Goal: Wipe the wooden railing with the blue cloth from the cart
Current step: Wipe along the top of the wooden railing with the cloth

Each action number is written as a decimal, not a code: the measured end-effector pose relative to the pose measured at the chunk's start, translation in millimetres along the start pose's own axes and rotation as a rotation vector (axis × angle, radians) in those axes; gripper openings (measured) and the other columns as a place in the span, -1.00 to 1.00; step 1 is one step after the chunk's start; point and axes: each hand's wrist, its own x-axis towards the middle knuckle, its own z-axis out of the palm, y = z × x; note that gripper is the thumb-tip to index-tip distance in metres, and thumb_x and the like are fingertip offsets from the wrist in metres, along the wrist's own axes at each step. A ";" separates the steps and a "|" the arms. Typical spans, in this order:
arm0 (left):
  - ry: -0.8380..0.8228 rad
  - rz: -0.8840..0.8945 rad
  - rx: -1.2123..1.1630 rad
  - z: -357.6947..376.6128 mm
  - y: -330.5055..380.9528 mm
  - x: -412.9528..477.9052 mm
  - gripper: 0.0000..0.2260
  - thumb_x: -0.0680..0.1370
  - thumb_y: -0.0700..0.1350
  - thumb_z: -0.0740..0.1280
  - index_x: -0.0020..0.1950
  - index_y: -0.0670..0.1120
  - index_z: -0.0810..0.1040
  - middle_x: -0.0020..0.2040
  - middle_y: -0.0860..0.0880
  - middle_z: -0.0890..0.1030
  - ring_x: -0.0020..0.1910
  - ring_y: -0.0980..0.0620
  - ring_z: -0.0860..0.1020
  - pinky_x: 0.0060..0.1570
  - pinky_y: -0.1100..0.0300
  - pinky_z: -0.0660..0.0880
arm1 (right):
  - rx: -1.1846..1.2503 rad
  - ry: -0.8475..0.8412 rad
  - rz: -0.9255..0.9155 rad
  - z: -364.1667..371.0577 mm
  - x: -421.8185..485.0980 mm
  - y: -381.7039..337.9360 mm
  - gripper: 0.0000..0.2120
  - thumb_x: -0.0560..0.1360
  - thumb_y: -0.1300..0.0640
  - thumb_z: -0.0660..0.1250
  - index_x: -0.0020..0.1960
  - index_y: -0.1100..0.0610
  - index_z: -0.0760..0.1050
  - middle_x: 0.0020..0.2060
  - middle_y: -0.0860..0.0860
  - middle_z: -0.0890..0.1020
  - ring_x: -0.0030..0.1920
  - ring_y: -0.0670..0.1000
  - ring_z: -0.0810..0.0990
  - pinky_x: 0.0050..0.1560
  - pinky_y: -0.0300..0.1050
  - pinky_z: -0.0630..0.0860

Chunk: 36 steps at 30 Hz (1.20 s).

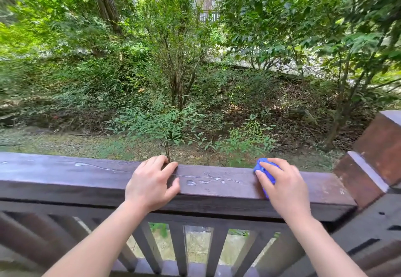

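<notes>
The dark brown wooden railing (65,174) runs across the lower part of the view, its flat top rail wet with streaks and drops of water near the middle. My right hand (284,186) presses a bunched blue cloth (263,169) onto the top rail towards its right end; most of the cloth is hidden under the palm. My left hand (152,184) rests on the rail to the left of the wet patch, fingers curled over the far edge, holding nothing else.
A thick reddish-brown corner post (373,157) ends the rail at the right. Slanted and upright balusters (180,248) fill the space under the rail. Beyond the railing lie shrubs, trees and a leafy slope. The cart is out of view.
</notes>
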 end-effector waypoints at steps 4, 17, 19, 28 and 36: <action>0.053 0.030 0.009 4.8 -2.2 -1.1 -0.63 0.48 0.09 0.23 0.11 -0.09 0.65 -0.04 -0.10 0.59 -0.07 -0.16 0.58 -0.09 0.01 0.55 | 0.016 -0.022 -0.270 18.4 -26.8 -29.3 -0.71 0.52 -0.10 0.26 0.13 0.01 0.59 0.19 -0.02 0.56 0.01 0.09 0.48 0.07 -0.07 0.45; 0.198 0.103 0.058 16.0 -6.7 -2.6 -0.69 0.50 0.05 0.26 0.04 -0.12 0.65 -0.05 -0.12 0.61 -0.11 -0.18 0.57 -0.19 -0.02 0.57 | 0.040 -0.080 -0.370 14.3 -15.8 -26.4 -0.74 0.53 -0.10 0.28 0.12 -0.01 0.59 0.14 -0.03 0.59 -0.03 0.09 0.51 0.01 -0.07 0.53; 0.194 0.103 0.057 15.6 -6.7 -2.7 -0.69 0.50 0.05 0.26 0.04 -0.12 0.64 -0.05 -0.12 0.61 -0.11 -0.18 0.56 -0.19 -0.02 0.57 | 0.015 -0.067 -0.225 9.4 1.9 -14.4 -0.79 0.49 -0.01 0.38 0.08 0.04 0.63 0.09 0.01 0.62 -0.06 0.15 0.54 -0.04 -0.03 0.55; 0.169 0.090 0.039 13.5 -6.9 -3.0 -0.69 0.48 0.05 0.27 0.06 -0.11 0.65 -0.04 -0.11 0.61 -0.09 -0.18 0.57 -0.18 -0.01 0.58 | 0.121 -0.090 -0.388 22.1 -12.7 -43.4 -0.76 0.53 -0.08 0.28 0.10 -0.01 0.60 0.11 -0.03 0.61 -0.03 0.10 0.53 0.00 -0.07 0.52; 0.181 0.086 0.038 9.2 -3.2 -2.3 -0.70 0.48 0.04 0.26 0.02 -0.11 0.65 -0.09 -0.10 0.60 -0.14 -0.17 0.57 -0.22 -0.02 0.58 | 0.142 -0.126 -0.427 32.9 -15.9 -68.8 -0.76 0.53 -0.12 0.25 0.06 -0.07 0.61 0.15 -0.04 0.60 -0.02 0.10 0.51 0.00 -0.10 0.50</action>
